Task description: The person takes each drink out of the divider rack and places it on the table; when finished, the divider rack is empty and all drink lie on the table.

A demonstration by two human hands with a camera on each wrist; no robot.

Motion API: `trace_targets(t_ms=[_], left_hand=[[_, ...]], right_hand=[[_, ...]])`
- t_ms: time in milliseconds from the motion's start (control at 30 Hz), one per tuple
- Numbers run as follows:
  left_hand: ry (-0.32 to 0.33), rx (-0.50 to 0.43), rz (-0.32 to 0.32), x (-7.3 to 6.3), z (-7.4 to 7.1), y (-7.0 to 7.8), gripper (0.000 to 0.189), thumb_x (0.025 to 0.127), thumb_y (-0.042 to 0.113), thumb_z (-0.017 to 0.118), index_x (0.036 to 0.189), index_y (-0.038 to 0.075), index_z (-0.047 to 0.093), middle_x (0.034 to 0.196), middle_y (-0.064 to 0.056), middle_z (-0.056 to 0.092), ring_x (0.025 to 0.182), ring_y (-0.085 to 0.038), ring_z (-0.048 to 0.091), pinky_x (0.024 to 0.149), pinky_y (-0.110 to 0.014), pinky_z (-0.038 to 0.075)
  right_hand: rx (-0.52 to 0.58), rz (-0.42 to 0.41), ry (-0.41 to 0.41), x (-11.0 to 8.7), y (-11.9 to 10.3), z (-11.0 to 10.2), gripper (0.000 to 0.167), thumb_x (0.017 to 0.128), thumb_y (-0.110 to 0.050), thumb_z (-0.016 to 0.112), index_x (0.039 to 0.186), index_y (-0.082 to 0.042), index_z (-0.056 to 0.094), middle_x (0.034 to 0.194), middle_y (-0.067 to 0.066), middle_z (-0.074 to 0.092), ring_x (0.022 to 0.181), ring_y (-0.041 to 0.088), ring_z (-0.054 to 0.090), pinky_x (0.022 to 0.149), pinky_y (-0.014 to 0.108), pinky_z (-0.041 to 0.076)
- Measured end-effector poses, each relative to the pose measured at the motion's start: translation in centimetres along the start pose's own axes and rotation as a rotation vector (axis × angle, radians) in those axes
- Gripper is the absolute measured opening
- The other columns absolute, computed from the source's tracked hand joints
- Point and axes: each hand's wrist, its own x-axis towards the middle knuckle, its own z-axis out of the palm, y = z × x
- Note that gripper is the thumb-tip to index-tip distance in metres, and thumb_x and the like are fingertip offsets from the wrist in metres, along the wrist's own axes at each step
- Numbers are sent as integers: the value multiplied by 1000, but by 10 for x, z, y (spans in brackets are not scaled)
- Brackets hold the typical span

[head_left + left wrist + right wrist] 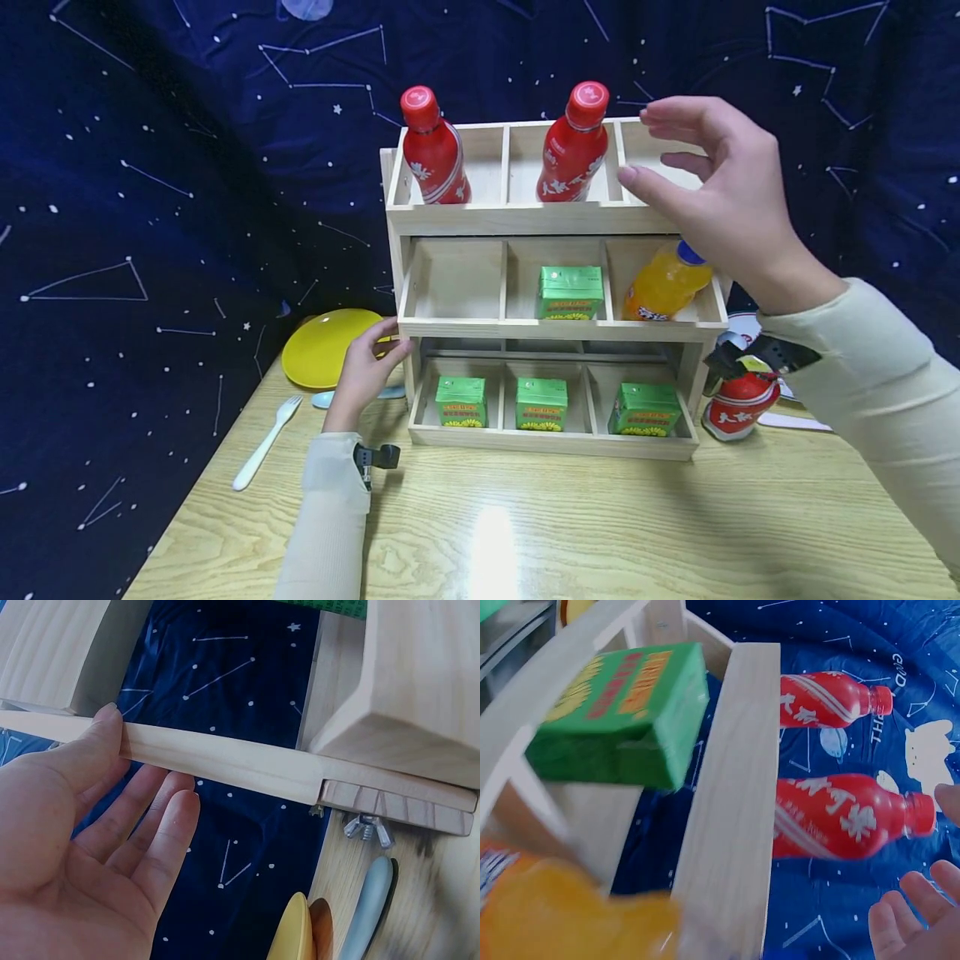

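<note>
A three-tier wooden shelf [555,221] stands on the table. Its left upright [225,759] lies between my left thumb and fingers, and my left hand [369,367] grips it at middle-tier height. Beside the top tier's right compartment, my right hand [723,179] is raised with fingers and thumb spread apart, holding nothing. Two red bottles [435,158] [572,154] stand in the top tier's left and middle compartments. Below them, the middle tier holds a green carton [570,292] and, at right, a tilted orange drink bottle [663,283]. Each bottom compartment has a green carton [542,404].
Left of the shelf are a yellow plate [322,346], a white fork [266,443] and a blue-handled utensil [324,400]. On the right, another red bottle [738,408] stands close to the shelf, near a pale handle [795,422]. A dark starry cloth [187,208] hangs behind.
</note>
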Motion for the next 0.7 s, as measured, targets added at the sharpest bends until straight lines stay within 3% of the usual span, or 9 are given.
trace_targets(t_ms=[67,300,467,700], left_hand=[[3,3,2,0,0,-3,47,96,8,65,140,-2,51,132,-25,56,115,-43,59,96,-49,51],[15,-29,1,11,3,-41,50,95,16,68,141,8,53,135,-18,56,116,-39,59,96,-49,51],[19,-51,17,12,3,-45,49,93,21,71,139,12,56,132,-14,59,114,-37,61,94,-47,53],[20,-54,28,14,2,-43,47,93,16,70,138,9,57,130,-15,59,112,-37,61,93,-45,54]], right_hand=[[33,13,-8,10,-5,10,54,88,-18,76,137,-11,56,138,1,56,125,14,53,104,25,44],[138,79,-46,36,-9,38,53,90,-18,73,139,-11,53,136,4,57,124,16,54,104,26,44],[223,66,-11,43,-4,49,40,91,-8,71,130,-4,60,126,9,61,117,19,57,101,27,47],[241,-5,74,42,-4,53,35,90,-4,69,125,-5,64,122,8,64,114,17,62,100,28,48]])
